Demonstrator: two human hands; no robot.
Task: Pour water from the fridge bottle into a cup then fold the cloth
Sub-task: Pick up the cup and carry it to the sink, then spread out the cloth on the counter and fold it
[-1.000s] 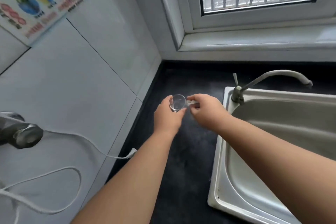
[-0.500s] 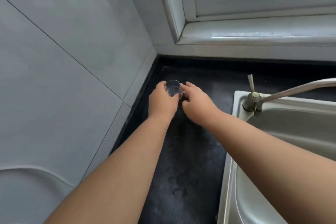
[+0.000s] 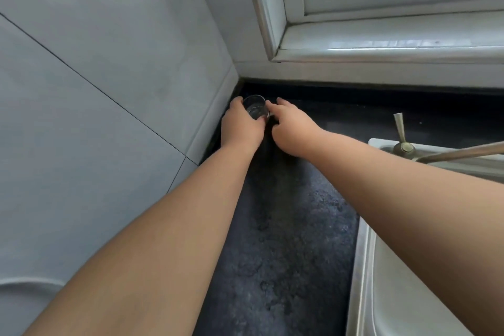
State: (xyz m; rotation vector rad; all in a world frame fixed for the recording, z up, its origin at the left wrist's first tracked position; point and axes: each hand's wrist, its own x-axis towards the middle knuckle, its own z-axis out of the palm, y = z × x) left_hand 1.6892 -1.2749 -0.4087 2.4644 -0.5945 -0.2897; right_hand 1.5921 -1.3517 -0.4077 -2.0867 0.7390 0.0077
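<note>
Your left hand (image 3: 241, 128) grips the glass cup (image 3: 255, 110) in the bench (image 3: 286, 226) corner by the wall; right hand (image 3: 290, 128) touches its side, grip unclear. Cup-placing step, prob. Next: fetch bottle.

The cup (image 3: 255, 110) sits deep in the corner, hemmed by the tiled wall (image 3: 114, 68) on its left and the window sill (image 3: 381, 49) behind. The left hand (image 3: 240, 128) and right hand (image 3: 291, 128) flank it. The dark surface (image 3: 286, 226) lies open toward the viewer; sink (image 3: 362, 267) and tap (image 3: 403, 144) bound the right.
</note>
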